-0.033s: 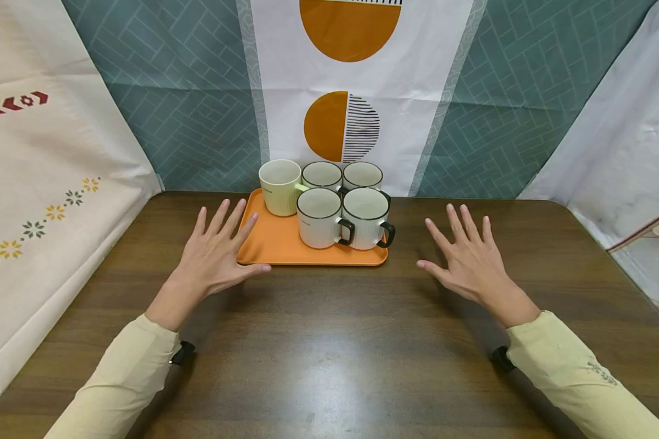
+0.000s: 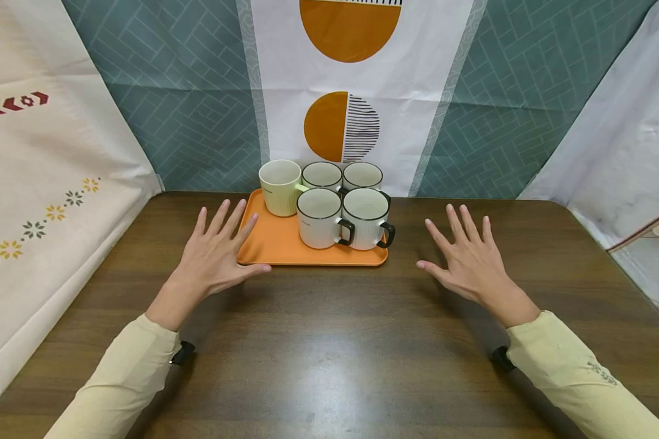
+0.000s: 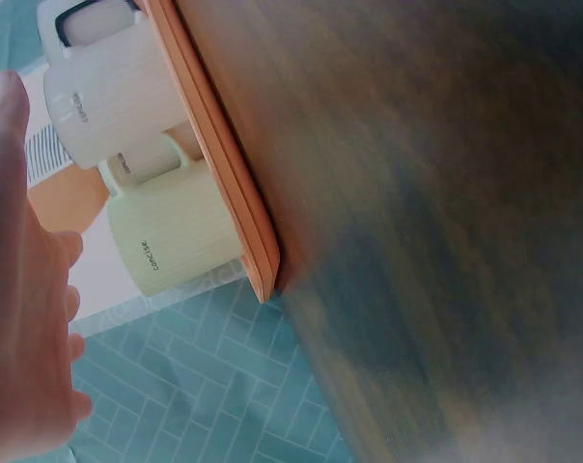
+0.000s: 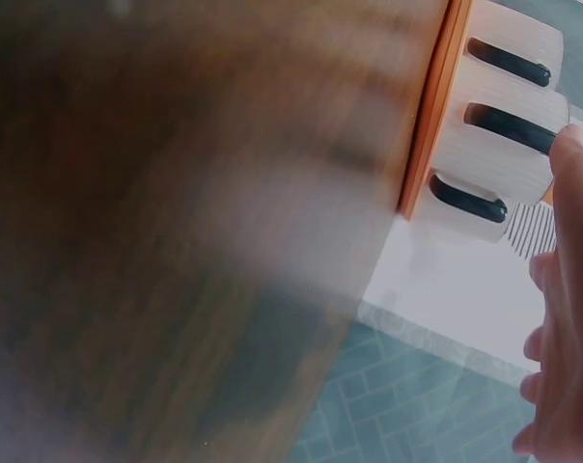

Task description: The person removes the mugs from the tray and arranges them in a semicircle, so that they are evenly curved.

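Observation:
An orange tray point(image 2: 271, 244) lies near the back of the table with several mugs standing upright on it. At its left back corner is a pale yellow-green mug point(image 2: 277, 198). To the right are white mugs with black rims and handles: a front left one point(image 2: 314, 227), a front right one point(image 2: 364, 222), and two behind, partly hidden. My left hand point(image 2: 211, 256) is spread over the tray's left edge, fingers straight, holding nothing; contact with the tray cannot be told. Well right of the tray, my right hand point(image 2: 467, 262) is spread with nothing in it.
The dark wooden table point(image 2: 318, 335) reaches back to a teal patterned cloth point(image 2: 181, 122) hanging close behind the tray. White cloths hang at the left point(image 2: 44, 183) and right point(image 2: 620, 122) sides.

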The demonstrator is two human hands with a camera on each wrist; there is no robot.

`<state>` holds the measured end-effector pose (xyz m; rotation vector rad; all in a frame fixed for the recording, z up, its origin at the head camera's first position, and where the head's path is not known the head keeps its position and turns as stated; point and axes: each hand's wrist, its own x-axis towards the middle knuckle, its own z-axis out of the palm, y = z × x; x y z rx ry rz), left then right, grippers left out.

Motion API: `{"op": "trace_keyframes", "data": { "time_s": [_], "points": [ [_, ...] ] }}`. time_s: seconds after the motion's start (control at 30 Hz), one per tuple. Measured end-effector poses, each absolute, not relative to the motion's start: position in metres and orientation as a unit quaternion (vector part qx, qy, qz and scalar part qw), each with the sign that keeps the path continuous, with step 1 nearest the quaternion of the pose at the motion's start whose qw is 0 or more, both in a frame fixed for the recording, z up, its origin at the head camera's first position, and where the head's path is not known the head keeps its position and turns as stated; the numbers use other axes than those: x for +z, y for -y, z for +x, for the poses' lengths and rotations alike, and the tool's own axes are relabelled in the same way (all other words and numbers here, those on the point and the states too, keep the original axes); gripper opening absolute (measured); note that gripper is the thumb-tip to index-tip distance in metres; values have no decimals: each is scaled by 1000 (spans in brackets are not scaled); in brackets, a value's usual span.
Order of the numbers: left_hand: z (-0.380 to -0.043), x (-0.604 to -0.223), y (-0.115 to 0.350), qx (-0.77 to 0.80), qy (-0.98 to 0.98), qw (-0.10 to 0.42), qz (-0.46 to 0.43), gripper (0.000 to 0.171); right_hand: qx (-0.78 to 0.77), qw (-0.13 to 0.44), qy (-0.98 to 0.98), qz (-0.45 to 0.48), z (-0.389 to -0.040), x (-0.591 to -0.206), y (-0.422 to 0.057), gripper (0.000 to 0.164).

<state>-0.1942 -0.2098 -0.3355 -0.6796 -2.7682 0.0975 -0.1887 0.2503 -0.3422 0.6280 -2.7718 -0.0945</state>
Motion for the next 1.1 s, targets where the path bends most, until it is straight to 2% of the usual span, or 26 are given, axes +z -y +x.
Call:
{"op": "trace_keyframes", "data": {
  "time_s": [0.3, 0.43, 0.73, 0.97, 1.1],
  "points": [
    [-193, -334, 208, 26, 964, 132, -230, 98, -21, 138, 966, 216, -188, -340, -250, 78],
    [-190, -331, 207, -28, 972, 84, -218, 93, 46, 116, 971, 205, -186, -339, -248, 72],
    [-192, -324, 211, -205, 961, 10, -183, 80, 223, 125, 952, 168, -186, -335, -245, 51],
    [-214, -331, 224, -458, 879, -107, -80, 70, 348, 74, 926, 128, -192, -327, -242, 44],
    [-225, -341, 228, -544, 830, -117, -42, 65, 390, 39, 913, 112, -196, -322, -237, 43]
  ]
}}
